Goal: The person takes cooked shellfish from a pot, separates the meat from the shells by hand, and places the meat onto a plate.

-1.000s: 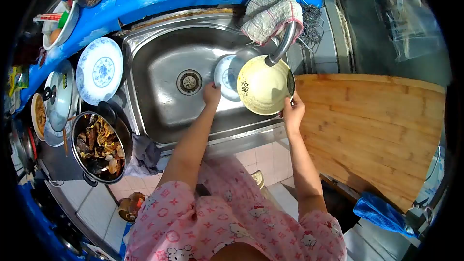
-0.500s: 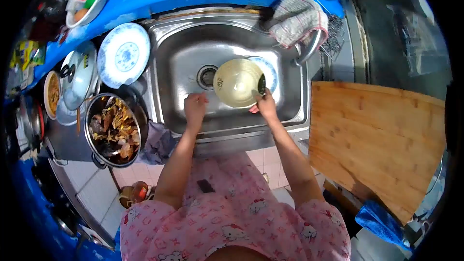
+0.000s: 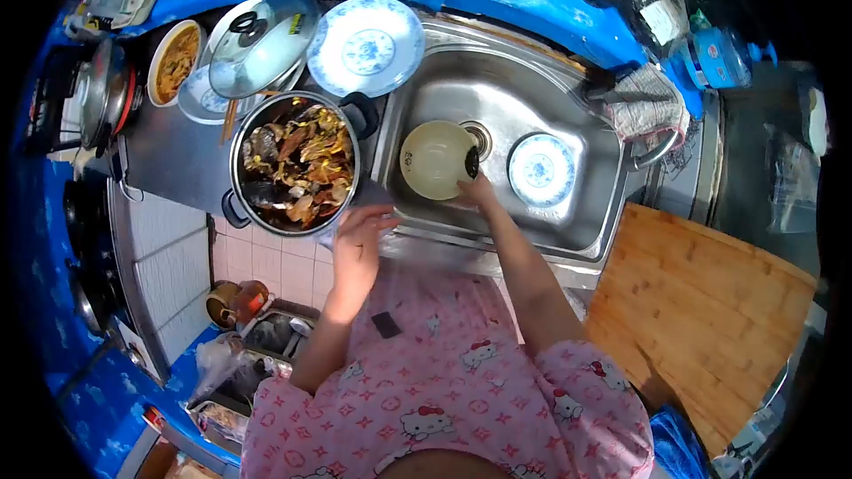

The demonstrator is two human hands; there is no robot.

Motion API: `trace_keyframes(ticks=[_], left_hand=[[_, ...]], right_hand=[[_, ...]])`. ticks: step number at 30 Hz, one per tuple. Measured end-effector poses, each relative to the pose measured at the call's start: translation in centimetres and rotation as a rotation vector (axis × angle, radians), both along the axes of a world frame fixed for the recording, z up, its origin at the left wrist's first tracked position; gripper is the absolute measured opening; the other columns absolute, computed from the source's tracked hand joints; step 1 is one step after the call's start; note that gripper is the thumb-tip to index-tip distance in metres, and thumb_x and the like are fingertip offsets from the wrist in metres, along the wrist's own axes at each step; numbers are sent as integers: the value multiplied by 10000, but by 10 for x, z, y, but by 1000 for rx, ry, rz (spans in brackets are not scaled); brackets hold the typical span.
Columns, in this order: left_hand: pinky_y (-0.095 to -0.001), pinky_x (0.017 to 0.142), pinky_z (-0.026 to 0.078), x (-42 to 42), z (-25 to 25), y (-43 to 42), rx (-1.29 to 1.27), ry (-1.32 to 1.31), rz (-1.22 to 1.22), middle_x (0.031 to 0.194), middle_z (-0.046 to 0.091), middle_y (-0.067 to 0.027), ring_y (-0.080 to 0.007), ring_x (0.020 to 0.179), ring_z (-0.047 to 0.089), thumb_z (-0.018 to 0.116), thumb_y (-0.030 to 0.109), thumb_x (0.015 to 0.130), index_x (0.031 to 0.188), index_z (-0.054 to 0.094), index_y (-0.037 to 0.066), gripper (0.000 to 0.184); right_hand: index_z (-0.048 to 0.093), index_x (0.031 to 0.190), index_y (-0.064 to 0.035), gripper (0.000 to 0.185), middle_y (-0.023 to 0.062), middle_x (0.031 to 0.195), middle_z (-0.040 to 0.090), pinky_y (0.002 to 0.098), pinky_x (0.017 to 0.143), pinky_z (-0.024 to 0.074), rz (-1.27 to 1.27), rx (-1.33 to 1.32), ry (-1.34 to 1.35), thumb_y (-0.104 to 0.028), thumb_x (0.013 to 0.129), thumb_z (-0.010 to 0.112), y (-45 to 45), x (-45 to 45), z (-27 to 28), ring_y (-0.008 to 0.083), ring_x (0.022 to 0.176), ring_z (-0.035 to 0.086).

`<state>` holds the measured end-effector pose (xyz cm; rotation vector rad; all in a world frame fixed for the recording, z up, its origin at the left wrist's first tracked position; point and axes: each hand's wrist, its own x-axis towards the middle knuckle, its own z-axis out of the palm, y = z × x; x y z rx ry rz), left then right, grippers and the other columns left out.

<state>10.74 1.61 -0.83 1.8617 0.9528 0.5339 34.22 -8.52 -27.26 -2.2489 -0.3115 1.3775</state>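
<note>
My right hand [image 3: 477,192] is closed on the near right rim of a cream-coloured bowl [image 3: 432,160], which is over the left part of the steel sink [image 3: 577,244]. A dark patch shows at the rim by my fingers; I cannot tell what it is. My left hand [image 3: 361,232] holds nothing, its fingers loosely stretched, beside the sink's near left corner. Left of it stands a steel pot [image 3: 296,164] full of cooked meat pieces with yellow strands. A blue-patterned plate [image 3: 542,169] lies on the sink floor, right of the drain [image 3: 477,136].
A large patterned plate [image 3: 366,46] and a glass lid [image 3: 264,44] lie behind the pot, with chopsticks [image 3: 230,121] and a dish of food [image 3: 177,62] further left. A cloth [image 3: 648,102] hangs over the faucet [image 3: 658,153]. A wooden board [image 3: 706,319] sits at the right.
The view has swung left. The bowl has moved left in the sink with my right hand, uncovering the small plate. My left hand has moved toward the pot, its fist loosened.
</note>
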Motion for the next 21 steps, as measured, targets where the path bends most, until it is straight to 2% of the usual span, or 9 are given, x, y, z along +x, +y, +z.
trace_keyframes(ticks=[1,2,5,7,8,9,12,16,21], left_hand=[[-351,824,421,-6,6,5,20,14,44,969,642,-128,-276,902,556,422,67,876,867,697,0,283],[-349,824,422,-14,10,10,32,32,85,971,642,-129,-274,899,557,434,55,869,874,697,1,268],[-344,815,431,-38,12,35,96,22,234,932,637,-129,-259,872,564,538,12,815,875,687,-10,162],[-342,809,433,-45,25,60,63,3,346,900,634,-129,-250,868,568,580,11,797,852,683,-19,121],[-344,810,434,-56,25,70,93,41,343,918,625,-119,-253,879,572,619,11,772,928,657,-8,162],[-349,813,434,-65,24,85,205,103,260,941,621,-117,-261,883,569,620,16,771,971,640,2,202],[-363,820,437,-100,10,127,458,271,37,1042,598,-96,-288,914,545,630,35,755,1098,575,50,348],[-362,829,430,-102,20,159,443,229,75,1031,590,-85,-284,954,524,639,65,741,1039,618,78,299],[-406,867,367,-110,4,193,720,271,-16,973,591,-58,-252,965,505,669,159,728,1033,632,97,313]], right_hand=[[497,1172,-47,547,197,1089,594,412,865,463,25,-71,28,-237,700,696,7,0,32,326,1012,587],[542,1115,-31,482,190,942,641,395,792,494,251,67,-470,-243,712,699,-13,-4,0,307,917,629],[587,1044,-20,372,174,844,650,375,712,499,122,160,-649,-205,736,686,0,-10,61,298,807,642],[631,939,-14,243,175,865,645,362,653,486,-6,373,-453,-158,749,677,11,-10,101,299,740,627],[644,817,-14,140,164,841,627,365,681,466,23,355,-455,-125,740,682,16,-18,133,313,741,586],[651,769,-32,93,136,782,602,361,750,442,76,426,-635,-113,738,684,19,-25,142,305,794,556],[664,753,-58,48,97,806,587,355,799,406,11,615,-764,-95,734,687,43,-59,206,289,882,517],[669,923,-84,218,103,885,563,352,819,399,80,654,-734,-22,714,655,66,-99,248,277,899,500],[688,923,-102,199,75,844,548,325,819,386,2,758,-808,-60,730,671,102,-152,275,261,894,475]])
